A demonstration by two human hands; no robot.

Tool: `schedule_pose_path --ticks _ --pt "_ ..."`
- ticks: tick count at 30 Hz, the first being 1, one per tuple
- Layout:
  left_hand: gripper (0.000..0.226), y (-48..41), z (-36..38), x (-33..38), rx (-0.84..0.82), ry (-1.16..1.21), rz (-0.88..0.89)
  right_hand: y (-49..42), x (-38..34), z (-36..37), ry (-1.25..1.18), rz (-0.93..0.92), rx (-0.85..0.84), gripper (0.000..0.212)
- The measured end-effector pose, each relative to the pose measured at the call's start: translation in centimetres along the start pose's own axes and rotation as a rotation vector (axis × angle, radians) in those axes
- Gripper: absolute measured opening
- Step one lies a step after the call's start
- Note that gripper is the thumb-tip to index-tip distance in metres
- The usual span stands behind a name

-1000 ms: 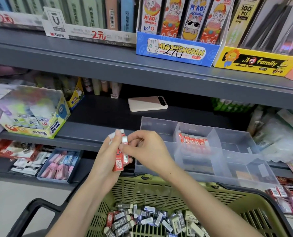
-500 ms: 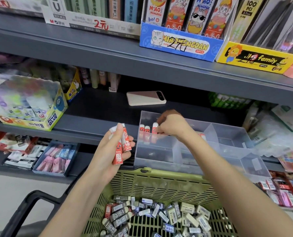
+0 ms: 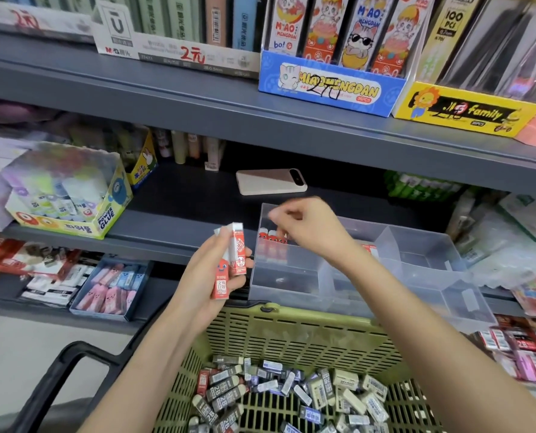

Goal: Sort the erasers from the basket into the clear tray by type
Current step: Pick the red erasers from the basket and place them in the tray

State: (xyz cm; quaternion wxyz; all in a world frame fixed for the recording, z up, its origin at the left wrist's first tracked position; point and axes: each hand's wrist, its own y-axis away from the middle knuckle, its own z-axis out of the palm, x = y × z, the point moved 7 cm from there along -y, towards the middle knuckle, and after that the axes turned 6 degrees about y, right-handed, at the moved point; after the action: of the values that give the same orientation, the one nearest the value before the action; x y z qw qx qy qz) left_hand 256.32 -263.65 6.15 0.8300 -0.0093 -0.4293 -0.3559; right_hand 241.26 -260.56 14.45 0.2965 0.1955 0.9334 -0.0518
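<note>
Gripping a few red erasers [image 3: 236, 256] upright, the left hand [image 3: 202, 287] sits mid-frame, fingers curled round them, just left of the clear tray [image 3: 423, 245]. Over the tray's back-left compartment hovers the right hand [image 3: 313, 232], fingers bent, too blurry to tell if it's pinching anything. More red-sleeved ones [image 3: 271, 238] stand in that compartment. Green basket [image 3: 291, 332] at bottom w/ a pile of grey & cream erasers [image 3: 276, 392] inside.
</note>
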Motion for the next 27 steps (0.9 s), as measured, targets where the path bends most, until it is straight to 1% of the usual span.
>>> schedule_pose_path --ticks 1,2,4,6,8,10,12,14,16,17,19,21,23,25,27 --pt "0.053 0.0 0.1 0.0 -0.01 -0.022 0.003 0.9 -0.8 0.4 -0.164 -0.033 -0.056 0.022" --pt "0.049 0.0 0.3 0.0 -0.027 -0.036 0.003 1.6 -1.5 1.1 -0.234 -0.06 -0.115 0.019" --pt "0.039 0.0 0.6 0.0 -0.067 -0.042 -0.003 2.3 -2.1 2.4 -0.202 -0.087 -0.171 0.022" --pt "0.038 0.0 0.8 0.1 -0.078 -0.067 0.001 2.4 -2.3 3.1 -0.2 -0.08 -0.147 0.023" --pt "0.036 0.0 0.6 0.3 -0.062 -0.101 0.008 2.4 -2.3 3.3 -0.286 -0.059 -0.104 0.018" --pt "0.031 0.0 0.6 0.3 -0.054 -0.121 0.018 2.6 -2.2 3.4 -0.432 -0.018 -0.106 0.012" --pt "0.029 0.0 0.5 0.4 -0.046 -0.128 0.031 2.6 -1.6 3.2 -0.619 0.047 -0.122 0.011" --pt "0.028 0.0 0.5 0.6 -0.038 -0.127 0.052 2.4 -0.3 1.4 -0.737 0.097 -0.05 0.013" --pt "0.03 0.1 0.5 0.7 -0.04 -0.123 0.072 2.4 2.5 -1.6 -0.786 0.148 0.127 0.009" --pt "0.033 0.2 0.6 0.8 -0.044 -0.124 0.082 2.6 4.4 -3.3 -0.769 0.182 0.233 0.011" --pt "0.037 0.3 0.8 0.9 -0.052 -0.138 0.099 3.2 8.0 -6.2 -0.651 0.247 0.405 0.019" --pt "0.036 0.4 0.9 1.1 -0.05 -0.17 0.118 3.4 10.6 -7.5 -0.472 0.307 0.477 0.024" --pt "0.035 0.4 1.1 1.4 -0.032 -0.2 0.131 2.8 11.8 -7.3 -0.24 0.339 0.458 0.025" --pt "0.035 0.4 1.2 1.9 -0.004 -0.212 0.145 1.9 11.8 -6.1 -0.012 0.329 0.348 0.025" --pt "0.035 0.4 1.3 2.2 0.01 -0.202 0.156 1.1 11.7 -4.7 0.058 0.32 0.244 0.025"
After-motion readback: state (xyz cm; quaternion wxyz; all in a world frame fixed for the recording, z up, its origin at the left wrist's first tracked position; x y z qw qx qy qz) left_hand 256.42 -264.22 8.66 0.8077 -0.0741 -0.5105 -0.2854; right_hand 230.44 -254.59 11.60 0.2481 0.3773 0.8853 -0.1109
